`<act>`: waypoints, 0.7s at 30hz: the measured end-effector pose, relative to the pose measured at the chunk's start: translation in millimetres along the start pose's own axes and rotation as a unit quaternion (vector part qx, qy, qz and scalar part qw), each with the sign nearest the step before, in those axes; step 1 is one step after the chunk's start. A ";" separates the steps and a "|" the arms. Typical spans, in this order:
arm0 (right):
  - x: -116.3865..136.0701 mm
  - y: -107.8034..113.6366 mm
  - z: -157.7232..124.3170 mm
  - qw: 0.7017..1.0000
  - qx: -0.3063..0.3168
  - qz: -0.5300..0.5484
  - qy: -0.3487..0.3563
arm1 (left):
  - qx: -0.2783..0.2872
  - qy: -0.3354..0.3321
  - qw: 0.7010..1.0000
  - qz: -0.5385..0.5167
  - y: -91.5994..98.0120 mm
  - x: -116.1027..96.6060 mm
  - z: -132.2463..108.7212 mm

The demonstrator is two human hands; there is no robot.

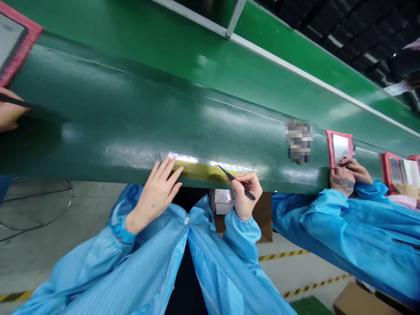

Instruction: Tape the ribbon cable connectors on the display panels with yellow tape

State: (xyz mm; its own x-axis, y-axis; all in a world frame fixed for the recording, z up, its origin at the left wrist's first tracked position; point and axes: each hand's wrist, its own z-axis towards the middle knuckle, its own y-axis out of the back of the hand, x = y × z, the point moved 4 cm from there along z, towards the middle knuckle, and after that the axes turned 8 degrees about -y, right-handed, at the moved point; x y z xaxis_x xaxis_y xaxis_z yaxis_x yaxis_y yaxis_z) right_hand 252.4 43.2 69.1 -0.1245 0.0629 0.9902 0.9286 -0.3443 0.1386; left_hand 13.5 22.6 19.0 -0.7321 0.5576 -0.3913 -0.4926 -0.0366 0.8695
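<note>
A strip of yellow film pieces on a clear backing [200, 169] lies along the near edge of the green bench. On its left end rests my left hand [160, 188], palm down with the fingers stretched out. My right hand [246, 192] pinches a pair of black tweezers [231, 177] at the strip's right part. Their tip points up and left, over the strip; whether it touches the film I cannot tell.
The green bench [147, 113] runs across the view. Red-framed panels [330, 148] lie on it to the right, where a co-worker's hands [344, 179] work. Another person's hand [9, 111] is at far left, below a red-edged panel [28, 48]. A cardboard box [265, 218] stands below the bench.
</note>
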 end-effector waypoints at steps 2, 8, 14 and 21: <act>-3.8 -3.7 -2.8 1.000 0.009 -0.001 -0.010 | 0.022 -0.007 0.999 0.029 0.6 5.5 -9.9; -9.1 -26.4 -16.2 0.994 0.064 -0.090 -0.010 | 0.037 0.009 0.999 -0.002 -24.5 -34.4 1.3; -14.1 -42.9 -23.7 0.977 0.104 -0.183 0.022 | 0.006 0.045 0.998 -0.044 -34.3 -43.2 2.2; -10.9 -56.5 -22.3 0.968 0.124 -0.214 0.041 | -0.011 0.048 0.998 -0.050 -38.0 -40.2 -1.4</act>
State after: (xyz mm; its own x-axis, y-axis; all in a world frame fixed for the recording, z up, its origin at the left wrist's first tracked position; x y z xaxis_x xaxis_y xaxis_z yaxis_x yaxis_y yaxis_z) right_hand 193.5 41.1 50.8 -0.5342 0.0721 0.8423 0.8399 -0.0679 0.5385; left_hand 61.0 0.5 1.2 -0.7198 0.4774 -0.5041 -0.5749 -0.0028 0.8182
